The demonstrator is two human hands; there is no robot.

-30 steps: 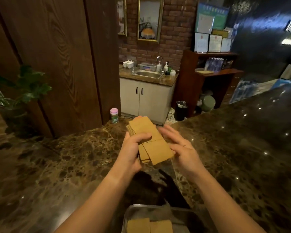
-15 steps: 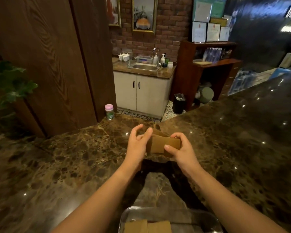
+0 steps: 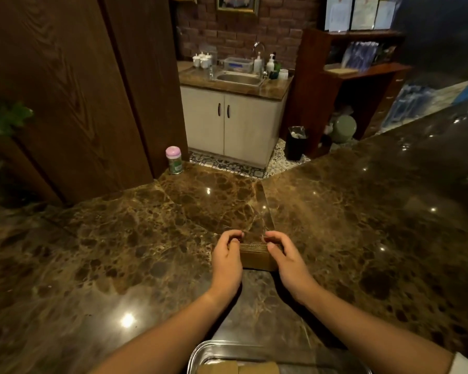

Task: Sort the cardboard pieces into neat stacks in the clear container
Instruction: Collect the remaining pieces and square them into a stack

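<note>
On the brown marble counter [image 3: 152, 238], the left hand [image 3: 226, 259] and right hand [image 3: 287, 259] clasped a stack of tan cardboard pieces [image 3: 257, 256] standing on edge, probably to square it. Nearer, the clear rounded container [image 3: 200, 353] already held cardboard.

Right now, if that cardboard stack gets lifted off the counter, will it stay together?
Probably only while squeezed: the cardboard stack is separate stiff sheets, gripped by the left hand and right hand. It likely weighs little. Loosened, sheets could slide on the glossy counter.

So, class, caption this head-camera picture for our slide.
Both hands square a cardboard stack on the marble counter.
</note>
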